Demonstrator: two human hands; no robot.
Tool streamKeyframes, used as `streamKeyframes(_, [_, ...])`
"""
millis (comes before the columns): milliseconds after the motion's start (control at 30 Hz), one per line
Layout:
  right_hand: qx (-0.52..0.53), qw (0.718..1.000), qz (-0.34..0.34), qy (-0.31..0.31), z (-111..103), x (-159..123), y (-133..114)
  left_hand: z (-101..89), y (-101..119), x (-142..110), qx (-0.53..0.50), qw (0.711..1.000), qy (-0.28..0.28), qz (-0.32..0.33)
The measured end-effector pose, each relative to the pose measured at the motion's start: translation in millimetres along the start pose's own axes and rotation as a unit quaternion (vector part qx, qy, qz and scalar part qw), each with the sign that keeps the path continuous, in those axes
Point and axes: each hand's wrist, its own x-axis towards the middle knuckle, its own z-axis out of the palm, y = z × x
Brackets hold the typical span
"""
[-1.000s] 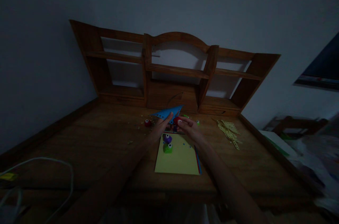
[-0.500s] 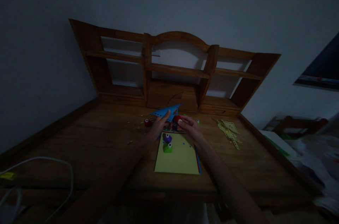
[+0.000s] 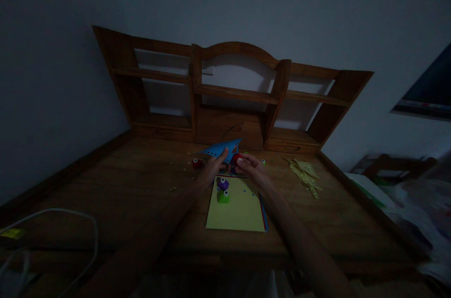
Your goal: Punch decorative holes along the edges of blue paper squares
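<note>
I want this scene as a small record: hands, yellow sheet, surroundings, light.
Left hand: holds a blue perforated sheet
Right hand: holds a red rounded piece with an eye-like white disc
Yellow rectangular sheet: bears a purple eyed piece and a green eyed piece
Left of hands: another red eyed piece
Right of hands: pale yellow perforated scraps
Behind: brown wooden shelf unit
Light: dim
</note>
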Motion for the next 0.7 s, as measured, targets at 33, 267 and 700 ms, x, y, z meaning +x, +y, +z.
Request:
streamKeyframes(33, [0.002,1.0,0.0,-0.001,0.4,-0.4,-0.4,-0.3,-0.8,0.2,-0.003,1.0,0.005,-0.001])
streamKeyframes(267, [0.007,1.0,-0.006,0.002,0.8,-0.2,0.0,1.2,0.7,0.1,-0.009,1.0,0.015,0.014])
streamKeyframes(700, [-0.008,1.0,-0.009,0.0,0.8,-0.2,0.9,2.1,3.0,-1.7,0.002,1.0,0.013,0.011])
